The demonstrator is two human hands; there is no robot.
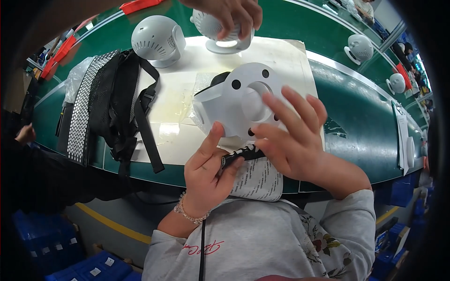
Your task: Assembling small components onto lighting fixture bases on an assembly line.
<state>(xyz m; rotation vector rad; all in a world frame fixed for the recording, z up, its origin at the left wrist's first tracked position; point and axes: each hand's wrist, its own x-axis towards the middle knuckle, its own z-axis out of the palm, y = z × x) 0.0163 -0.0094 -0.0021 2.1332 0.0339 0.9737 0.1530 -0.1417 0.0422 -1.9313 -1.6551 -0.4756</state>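
Observation:
In the middle lies a white plastic device (220, 103) with a round base turned up, showing black round pads and a hollow centre. My left hand (206, 173) is at its near edge, one finger up against the housing. Its other fingers grip a narrow black piece with pale marks (239, 157), whose kind I cannot make out. My right hand (297, 136) hovers over the right side of the base, fingers spread and slightly blurred, holding nothing that shows. Beneath the black piece is a white printed sheet or pouch (258, 180).
Another person's hand (234, 18) grasps a white device (213, 30) at the far side. A similar device (157, 40) stands left of it. A black mesh strapped bag (103, 103) lies left. More white devices (359, 48) sit along the green table (361, 126).

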